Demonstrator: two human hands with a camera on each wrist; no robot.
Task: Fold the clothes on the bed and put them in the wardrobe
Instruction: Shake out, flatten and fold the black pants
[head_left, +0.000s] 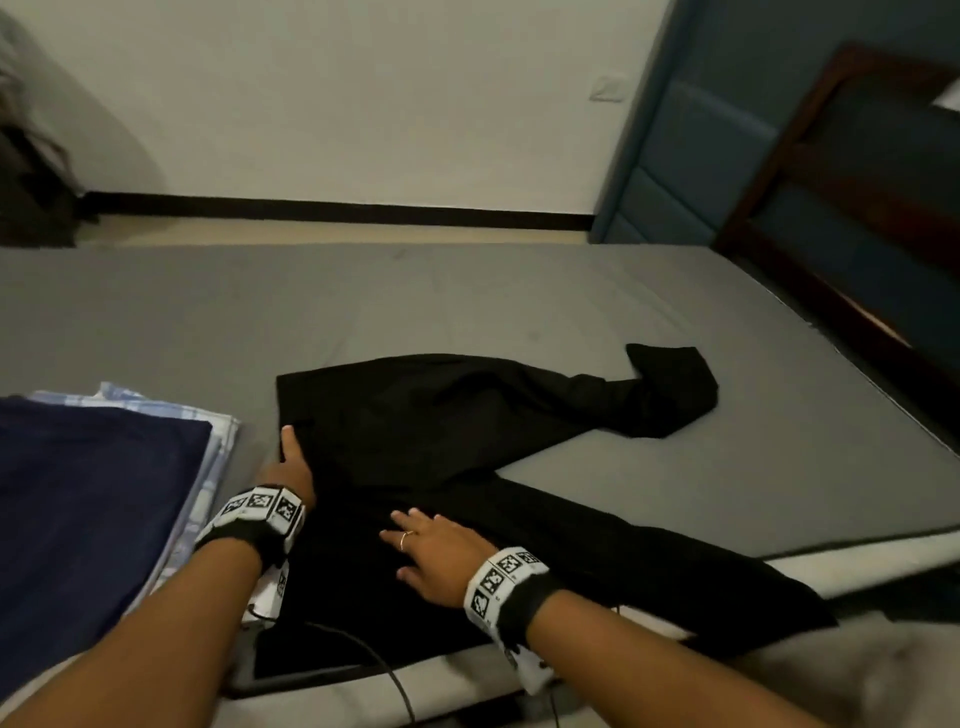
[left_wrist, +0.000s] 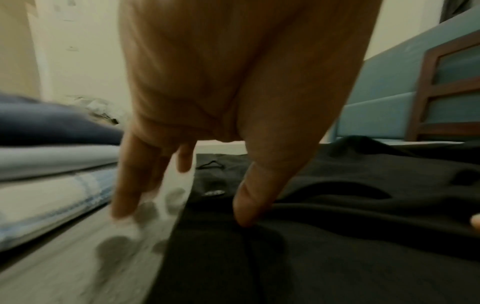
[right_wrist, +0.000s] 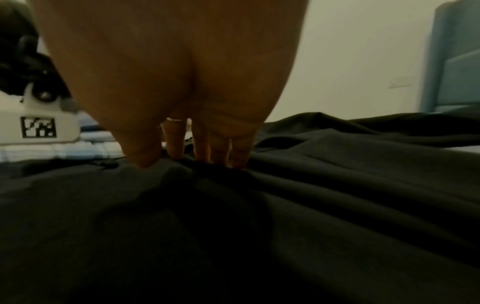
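Head view looks down on a grey bed (head_left: 467, 301) with black trousers (head_left: 447, 431) spread across the centre of the frame, the waist toward the lower left and the two legs splayed to the right. One leg runs to the right and bends back on itself at its end in the middle right; the other runs to the lower right and hangs over the mattress edge. The left hand (head_left: 291, 467) lies at the left edge of the trousers near the waist, fingers fairly straight; in the left wrist view its thumb (left_wrist: 249, 205) presses down on the black cloth while the other fingers (left_wrist: 130, 185) reach past the hem toward the sheet, blurred, so whether they pinch the cloth I cannot tell. The right hand (head_left: 436, 551) rests flat on the trousers in the lower centre, fingers spread and straight, a ring (head_left: 405, 540) on one of them; the right wrist view shows the fingertips (right_wrist: 176, 148) pushing into the fabric and holding nothing.

At the lower left of the head view sits a stack of folded clothes (head_left: 104, 493), a navy piece on top of a light blue checked one, just beside the left forearm. A black cable (head_left: 374, 660) trails over the near edge of the bed at the bottom centre. A blue padded headboard (head_left: 665, 156) stands against the white wall in the upper right, with a dark wooden frame (head_left: 779, 171) beside it.
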